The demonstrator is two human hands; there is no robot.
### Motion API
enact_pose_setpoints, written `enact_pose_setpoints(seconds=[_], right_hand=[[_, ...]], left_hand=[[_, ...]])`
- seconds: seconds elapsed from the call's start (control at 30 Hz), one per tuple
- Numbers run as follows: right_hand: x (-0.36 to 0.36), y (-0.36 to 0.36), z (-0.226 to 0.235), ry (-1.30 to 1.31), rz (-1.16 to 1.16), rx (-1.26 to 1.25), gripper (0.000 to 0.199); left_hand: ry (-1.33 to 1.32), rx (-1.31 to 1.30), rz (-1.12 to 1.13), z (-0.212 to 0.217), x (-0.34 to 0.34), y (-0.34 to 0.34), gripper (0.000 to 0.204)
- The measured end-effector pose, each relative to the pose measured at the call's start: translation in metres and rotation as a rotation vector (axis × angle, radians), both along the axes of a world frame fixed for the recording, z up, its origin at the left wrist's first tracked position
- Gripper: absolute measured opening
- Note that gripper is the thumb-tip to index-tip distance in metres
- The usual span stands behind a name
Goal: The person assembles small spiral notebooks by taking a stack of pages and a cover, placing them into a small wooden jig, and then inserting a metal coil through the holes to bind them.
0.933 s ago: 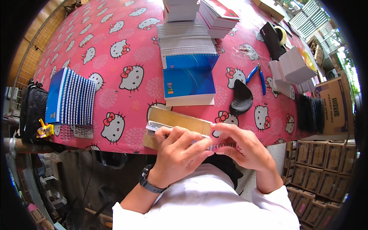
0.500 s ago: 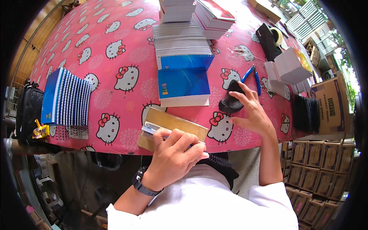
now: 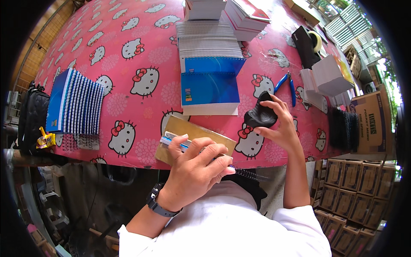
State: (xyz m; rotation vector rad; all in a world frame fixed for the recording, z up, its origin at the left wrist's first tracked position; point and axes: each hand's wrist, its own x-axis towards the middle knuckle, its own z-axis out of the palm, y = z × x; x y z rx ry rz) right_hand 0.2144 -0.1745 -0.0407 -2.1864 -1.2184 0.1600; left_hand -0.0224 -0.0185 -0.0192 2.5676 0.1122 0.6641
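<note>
Head view, looking down on a table covered by a pink cartoon-cat tablecloth (image 3: 141, 51). The left hand (image 3: 195, 169), at lower centre of the frame, is closed around a small notebook (image 3: 171, 140) with blue covers, pressing it against a tan cardboard slab (image 3: 184, 128) at the near table edge; a black spiral coil (image 3: 250, 174) projects from under the fingers toward the right. The right hand (image 3: 280, 124), at centre right, is curled around a black ribbed bundle (image 3: 259, 115), apparently a cluster of spare coils, held just above the cloth. The step in hand appears to be spiral binding: one booklet is steadied while the other hand fetches or sorts binding material. The next move would likely call for bringing the right hand over to the notebook's punched edge and keeping the left grip firm so the pages stay aligned. Surrounding items: blue-handled pliers (image 3: 286, 83) just above the right hand; a stack of blue-covered pads (image 3: 209, 92) at centre; a fanned row of bound notebooks (image 3: 75, 105) at left; cardboard boxes (image 3: 355, 188) at lower right.
</note>
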Motion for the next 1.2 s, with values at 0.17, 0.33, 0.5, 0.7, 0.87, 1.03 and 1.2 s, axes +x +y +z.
enact_pose_setpoints(seconds=[0.17,0.33,0.5,0.7,0.87,1.03,1.2], right_hand=[[-0.006,-0.003,0.008,0.148,0.069,0.118,0.075],[-0.017,-0.002,0.015,0.486,0.340,0.192,0.080],[-0.025,0.005,0.025,0.768,0.513,0.127,0.079],[-0.042,0.009,0.036,0.507,0.612,0.124,0.072],[-0.033,0.014,0.045,0.579,0.725,0.231,0.065],[-0.031,0.032,0.039,0.195,0.414,0.015,0.062],[-0.043,0.046,0.044,0.249,0.516,0.045,0.061]], left_hand=[[-0.036,-0.127,-0.044,0.007,0.001,0.005,0.021],[-0.006,-0.120,-0.095,0.007,0.001,0.014,0.025],[-0.028,-0.134,-0.037,0.004,-0.002,0.014,0.032],[-0.025,-0.187,0.156,0.008,-0.008,0.022,0.032],[-0.060,-0.212,0.122,0.001,-0.009,0.021,0.033],[-0.078,-0.256,0.145,0.005,-0.012,0.028,0.044],[-0.170,-0.318,0.255,-0.004,-0.022,0.036,0.055]])
